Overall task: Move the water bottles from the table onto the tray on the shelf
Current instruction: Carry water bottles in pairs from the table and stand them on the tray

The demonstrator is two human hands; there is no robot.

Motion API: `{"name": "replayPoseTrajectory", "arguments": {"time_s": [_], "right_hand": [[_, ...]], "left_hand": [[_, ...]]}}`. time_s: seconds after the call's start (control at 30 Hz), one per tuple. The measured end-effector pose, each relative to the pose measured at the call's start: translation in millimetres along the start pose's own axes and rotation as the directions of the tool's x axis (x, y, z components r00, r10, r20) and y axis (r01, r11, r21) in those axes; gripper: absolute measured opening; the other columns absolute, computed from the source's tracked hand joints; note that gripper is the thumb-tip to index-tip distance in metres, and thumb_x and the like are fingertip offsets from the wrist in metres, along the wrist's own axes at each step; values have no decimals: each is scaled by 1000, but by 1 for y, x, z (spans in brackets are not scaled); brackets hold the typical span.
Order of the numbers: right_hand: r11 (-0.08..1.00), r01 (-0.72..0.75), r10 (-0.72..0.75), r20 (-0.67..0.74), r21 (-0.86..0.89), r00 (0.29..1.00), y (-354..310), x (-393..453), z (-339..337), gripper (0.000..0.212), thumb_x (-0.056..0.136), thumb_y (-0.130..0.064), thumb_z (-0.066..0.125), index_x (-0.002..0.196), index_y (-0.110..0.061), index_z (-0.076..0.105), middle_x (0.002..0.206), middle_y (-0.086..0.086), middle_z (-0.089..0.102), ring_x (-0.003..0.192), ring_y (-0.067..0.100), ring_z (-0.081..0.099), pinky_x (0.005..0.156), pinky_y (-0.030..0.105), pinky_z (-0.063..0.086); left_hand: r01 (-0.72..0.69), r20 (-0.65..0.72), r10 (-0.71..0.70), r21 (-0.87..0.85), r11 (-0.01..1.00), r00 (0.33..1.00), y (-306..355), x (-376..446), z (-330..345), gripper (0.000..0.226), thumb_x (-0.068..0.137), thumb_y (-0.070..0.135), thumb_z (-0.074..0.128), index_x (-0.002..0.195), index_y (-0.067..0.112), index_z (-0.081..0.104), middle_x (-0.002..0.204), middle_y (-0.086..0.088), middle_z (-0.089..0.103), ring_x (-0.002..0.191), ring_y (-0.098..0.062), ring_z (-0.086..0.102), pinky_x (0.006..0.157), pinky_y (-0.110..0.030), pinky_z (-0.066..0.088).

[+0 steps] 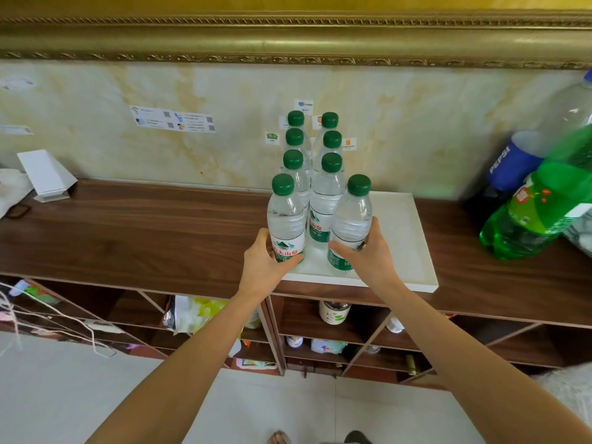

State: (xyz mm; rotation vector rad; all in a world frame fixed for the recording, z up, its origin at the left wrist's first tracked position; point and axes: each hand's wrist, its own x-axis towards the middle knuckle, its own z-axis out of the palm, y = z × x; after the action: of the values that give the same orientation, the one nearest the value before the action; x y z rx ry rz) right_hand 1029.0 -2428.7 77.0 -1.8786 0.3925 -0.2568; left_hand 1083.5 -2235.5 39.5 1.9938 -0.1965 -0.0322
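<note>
**poster1:** Head cam view, looking down at the white tray on the wooden shelf. Both hands are mid-placement. Left hand has its fingers wrapped around the front-left water bottle, and right hand is grasping the front-right water bottle the same way. Both have green caps and sit at the tray's near edge.

**poster2:** So are they down yet or still in the air?

**poster1:** Can't tell for sure. The bases are right at the tray's surface, but the hands cover the bottoms. The right one leans a bit toward the tray's right side; the left one looks close to upright.

**poster2:** What's behind them?

**poster1:** Six more water bottles in two columns running from the middle of the tray to its far edge, by the wall. The two held ones extend those columns at the front, touching or nearly touching the row behind.

**poster2:** So it's the set-down step?

**poster1:** That's my read. Next move probably needs the right bottle straightened, both bases flat inside the tray's near rim, then fingers opened and drawn back without bumping the row behind. The left bottle is right at the tray's near-left corner, so that's the one I'd watch. No table in view, so no idea how many are left.
</note>
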Motion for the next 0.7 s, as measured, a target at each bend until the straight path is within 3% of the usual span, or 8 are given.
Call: {"name": "replayPoseTrajectory", "arguments": {"time_s": [0.2, 0.3, 0.4, 0.57, 0.7], "right_hand": [[1000, 7, -7, 0, -4, 1000, 0, 0, 1, 61, 75, -22, 80, 123, -18, 43, 106, -6, 57, 97, 15, 56, 74, 18, 43], [1000, 11, -11, 8, 3, 1000, 0, -1, 0, 60, 76, -22, 79, 124, -19, 43, 104, -8, 57, 95, 12, 55, 66, 9, 41], [1000, 12, -12, 8, 2, 1000, 0, -2, -1, 61, 75, -22, 79, 124, -18, 43, 105, -7, 57, 96, 13, 56, 70, 12, 41], [1000, 7, -7, 9, 10, 1000, 0, -2, 0, 61, 76, -21, 79, 125, -18, 43, 107, -7, 57, 98, 14, 55, 76, 19, 43], [1000, 6, -6, 16, -4, 1000, -1, -2, 0, 62, 76, -22, 79, 126, -18, 42, 109, -6, 57, 100, 14, 55, 80, 24, 44]], "left_hand": [[-26, 39, 22, 102, 994, 999, 4, 4, -4, 49, 67, 22, 87, 111, 19, 65, 107, 6, 71, 86, 17, 58, 71, 2, 42], [-29, 32, 24, 162, 986, 999, 7, 8, -5, 43, 65, 22, 87, 103, 16, 68, 103, 3, 74, 82, 8, 61, 67, 4, 41], [-33, 30, 28, 188, 982, 999, 9, 9, -4, 43, 66, 22, 87, 103, 16, 66, 105, 2, 73, 87, -1, 61, 67, 4, 39], [28, 66, -40, 170, 985, 997, 1, 7, 0, 59, 67, 26, 86, 118, 13, 60, 116, 0, 69, 106, -13, 64, 84, -20, 47], [49, 76, -60, 142, 989, 995, -4, 4, 1, 59, 68, 26, 86, 119, 14, 59, 120, -2, 68, 107, -12, 63, 91, -25, 50]]}}
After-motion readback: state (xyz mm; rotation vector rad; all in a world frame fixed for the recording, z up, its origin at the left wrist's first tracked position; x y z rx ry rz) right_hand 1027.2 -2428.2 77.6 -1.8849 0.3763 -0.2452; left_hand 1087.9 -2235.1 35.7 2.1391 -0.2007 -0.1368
